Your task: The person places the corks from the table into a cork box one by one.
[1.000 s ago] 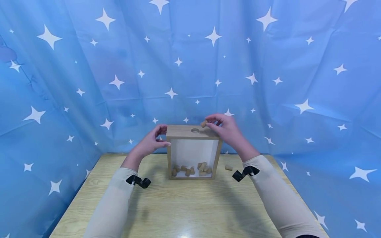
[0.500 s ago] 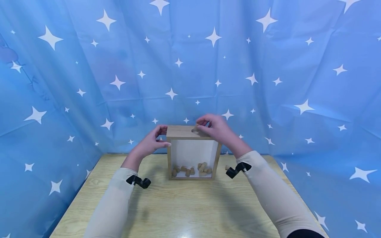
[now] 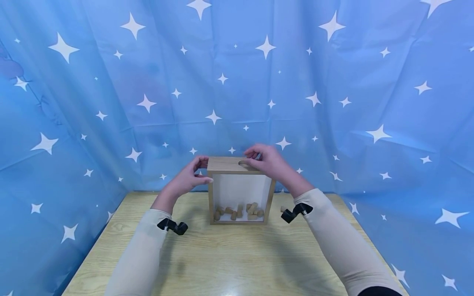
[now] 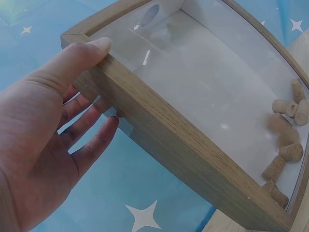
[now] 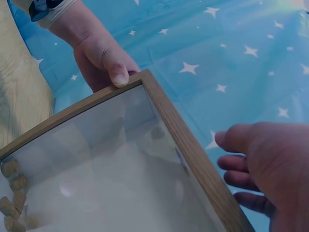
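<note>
A wooden shadow box (image 3: 218,165) with a clear front and a round hole in its top edge stands upright on the table. My left hand (image 3: 187,177) grips its upper left side, with the thumb (image 4: 89,53) on the front frame and the fingers at the side and back. Above the hole, my right hand (image 3: 268,161) has loosely bent fingers (image 5: 239,179) and no cork shows between them. Several cork stoppers (image 3: 253,209) lie at the bottom inside the box. One cork (image 4: 282,126) among them is blurred in the left wrist view.
One loose cork (image 3: 283,209) lies on the wooden table (image 3: 222,259) to the right of the box, partly hidden by the right wrist camera (image 3: 292,213). A blue star-patterned curtain (image 3: 237,82) hangs behind the table.
My right hand has moved left to the hole, and the cork it pinched has left its fingers. Another cork now shows inside the box. The left hand keeps its place.
</note>
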A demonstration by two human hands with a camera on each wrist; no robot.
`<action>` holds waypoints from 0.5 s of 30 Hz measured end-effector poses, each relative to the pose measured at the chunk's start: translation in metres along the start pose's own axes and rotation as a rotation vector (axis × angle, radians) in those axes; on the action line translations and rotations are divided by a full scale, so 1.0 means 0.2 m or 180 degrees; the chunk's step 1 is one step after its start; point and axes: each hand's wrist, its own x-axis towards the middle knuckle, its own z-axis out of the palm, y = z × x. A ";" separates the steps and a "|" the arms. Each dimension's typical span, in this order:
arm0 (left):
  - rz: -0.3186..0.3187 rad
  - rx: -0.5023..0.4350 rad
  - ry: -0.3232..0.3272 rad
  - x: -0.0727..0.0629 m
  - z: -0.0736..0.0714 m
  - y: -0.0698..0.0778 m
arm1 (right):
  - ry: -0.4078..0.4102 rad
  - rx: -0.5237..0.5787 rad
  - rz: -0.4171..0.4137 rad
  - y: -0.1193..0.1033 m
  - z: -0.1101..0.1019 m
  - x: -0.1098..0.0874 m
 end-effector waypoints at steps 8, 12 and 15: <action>0.0004 0.0000 0.0005 0.01 0.01 0.00 | 0.0303 0.0165 -0.0004 0.03 -0.06 -0.10; 0.0010 0.0021 0.0007 0.01 0.00 0.00 | 0.0667 0.0157 -0.0107 0.07 -0.09 -0.18; 0.0010 0.0015 0.0004 0.00 0.00 0.00 | 0.0977 0.0158 -0.0178 0.12 -0.11 -0.24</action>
